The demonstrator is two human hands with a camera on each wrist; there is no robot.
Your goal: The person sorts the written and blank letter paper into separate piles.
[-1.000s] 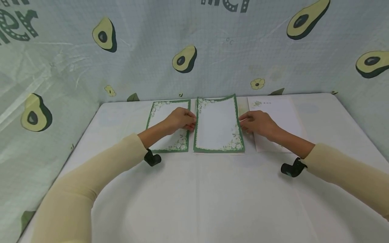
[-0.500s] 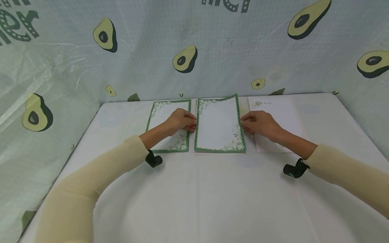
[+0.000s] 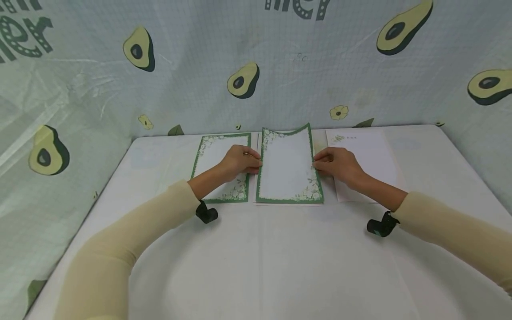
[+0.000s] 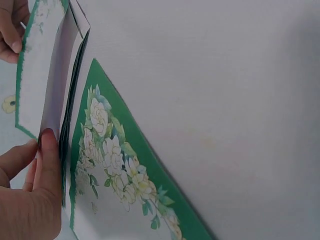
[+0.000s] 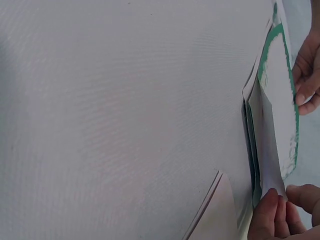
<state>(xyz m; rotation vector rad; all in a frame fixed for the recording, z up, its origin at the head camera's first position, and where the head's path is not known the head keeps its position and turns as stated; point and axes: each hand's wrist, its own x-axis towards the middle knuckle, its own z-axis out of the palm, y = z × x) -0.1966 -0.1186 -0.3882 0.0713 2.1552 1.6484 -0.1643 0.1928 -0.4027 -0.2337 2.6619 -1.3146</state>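
Observation:
A white sheet of paper [image 3: 286,164] with a green floral border is raised at its far part, its top edge bowed. Its left edge is pinched between the thumb and fingers of my left hand [image 3: 240,161]. My right hand [image 3: 338,164] pinches the opposite edge. Both wrist views show the sheet lifted off a stack of papers [image 4: 75,95] beneath it, while its near end stays close to the stack. Under my left forearm lies another green-bordered sheet [image 4: 117,165]. To the right, partly behind my right hand, is a pale sheet [image 3: 370,151] with a small floral print.
A white cloth [image 3: 256,258] covers the table. Behind it and at the sides hangs a pale curtain [image 3: 192,80] with avocado prints. A black wrist camera [image 3: 207,213] sits on the left cuff and another camera [image 3: 382,224] on the right.
The middle sheet's far edge has bowed more as my hands come slightly closer together. Both hands keep their pinch on its sides. The neighbouring sheets stay in place.

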